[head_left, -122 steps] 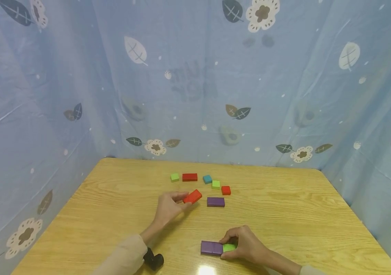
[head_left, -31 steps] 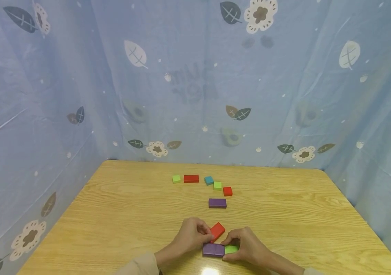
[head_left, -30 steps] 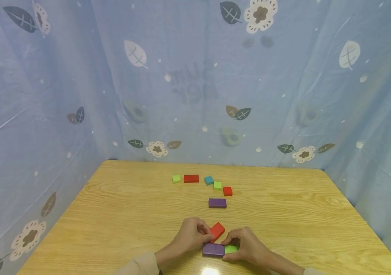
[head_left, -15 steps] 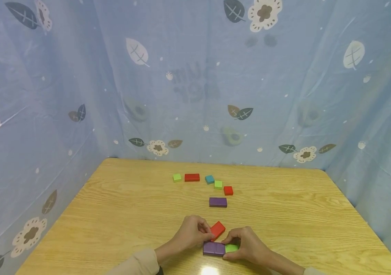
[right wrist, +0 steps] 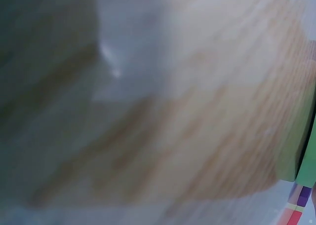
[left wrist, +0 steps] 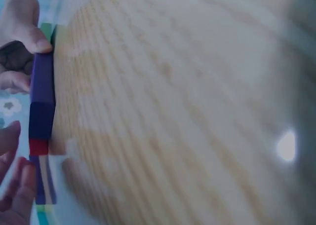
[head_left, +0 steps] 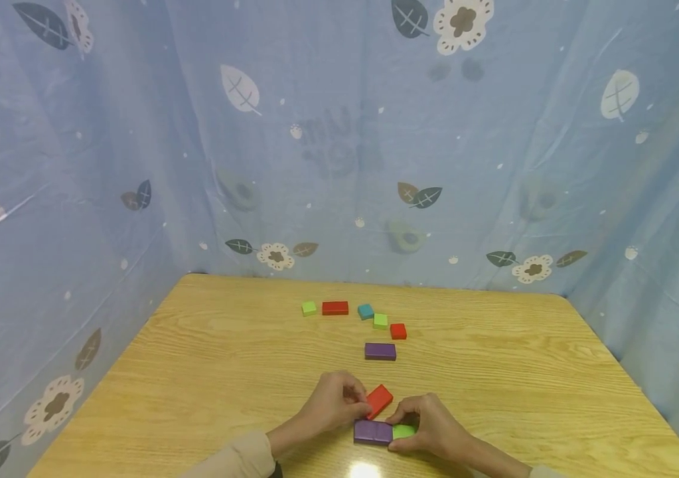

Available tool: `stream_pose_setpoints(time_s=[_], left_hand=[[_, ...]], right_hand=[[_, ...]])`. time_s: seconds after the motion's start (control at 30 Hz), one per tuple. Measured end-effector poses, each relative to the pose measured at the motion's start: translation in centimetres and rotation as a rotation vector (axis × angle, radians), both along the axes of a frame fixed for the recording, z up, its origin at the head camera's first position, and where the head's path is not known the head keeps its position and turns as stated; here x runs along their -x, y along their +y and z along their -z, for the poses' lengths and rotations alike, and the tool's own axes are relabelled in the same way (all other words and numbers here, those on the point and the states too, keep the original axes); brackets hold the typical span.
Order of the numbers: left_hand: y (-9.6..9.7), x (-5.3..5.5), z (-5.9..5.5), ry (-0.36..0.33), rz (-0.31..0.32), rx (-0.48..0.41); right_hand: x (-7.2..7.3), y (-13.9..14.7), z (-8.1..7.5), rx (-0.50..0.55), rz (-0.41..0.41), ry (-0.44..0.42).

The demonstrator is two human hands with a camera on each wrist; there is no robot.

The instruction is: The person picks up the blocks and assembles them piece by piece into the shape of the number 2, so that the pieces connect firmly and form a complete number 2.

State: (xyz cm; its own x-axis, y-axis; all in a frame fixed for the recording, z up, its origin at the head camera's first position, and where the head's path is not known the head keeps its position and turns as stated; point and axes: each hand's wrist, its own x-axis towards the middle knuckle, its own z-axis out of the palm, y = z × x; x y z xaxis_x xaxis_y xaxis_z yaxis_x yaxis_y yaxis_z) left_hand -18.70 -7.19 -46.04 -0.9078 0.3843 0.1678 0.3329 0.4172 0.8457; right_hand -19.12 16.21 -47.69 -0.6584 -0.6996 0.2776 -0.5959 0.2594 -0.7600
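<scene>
My left hand point(head_left: 332, 402) pinches the near left end of a red oblong block point(head_left: 381, 399), which lies slanted just behind a purple oblong block point(head_left: 372, 432). Thumb and forefinger of my right hand point(head_left: 437, 428) grip a small green block point(head_left: 403, 432) that sits against the purple block's right end. Seen from the left wrist, the purple block point(left wrist: 42, 82) stretches between both hands, and a bit of the red block point(left wrist: 39, 147) shows past its end. At the right wrist view's edge appears the green block point(right wrist: 307, 161); its far side is cut off.
Farther back on the wooden table point(head_left: 226, 352) lie another purple block point(head_left: 379, 352), a small red block point(head_left: 398, 331), a green block point(head_left: 380, 321), a blue block point(head_left: 366, 311), a red oblong block point(head_left: 335, 308) and a green block point(head_left: 309, 308). A patterned blue curtain point(head_left: 339, 166) surrounds the table.
Over four seconds my left hand has brought the red oblong block nearer and to the right, beside the purple block. In the last second both hands stay nearly still; the view shifts slightly.
</scene>
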Motion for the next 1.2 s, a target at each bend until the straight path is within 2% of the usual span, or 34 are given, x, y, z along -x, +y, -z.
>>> stream_pose_setpoints(time_s=[0.07, 0.17, 0.27, 0.4, 0.63, 0.97, 1.2], left_hand=[[-0.2, 0.1, -0.2, 0.034, 0.039, 0.030], [-0.5, 0.2, -0.6, 0.138, 0.135, 0.183], [-0.9, 0.2, -0.8, 0.321, 0.252, 0.383], [-1.2, 0.2, -0.9, 0.469, 0.342, 0.489], [-1.1, -0.2, -1.5, 0.501, 0.395, 0.535], [-1.1, -0.3, -1.2, 0.508, 0.393, 0.508], [-1.0, -0.1, -1.8, 0.444, 0.383, 0.521]], right_hand=[[0.0, 0.0, 0.0, -0.005, 0.008, -0.005], [0.0, 0.1, 0.0, -0.016, 0.019, -0.010], [0.0, 0.1, 0.1, -0.020, 0.021, -0.017], [0.1, 0.1, 0.1, -0.012, 0.016, -0.023], [0.1, 0.1, 0.2, 0.013, -0.002, -0.032], [0.1, 0.0, 0.2, 0.005, 0.009, -0.028], [0.1, 0.0, 0.0, -0.008, 0.009, -0.026]])
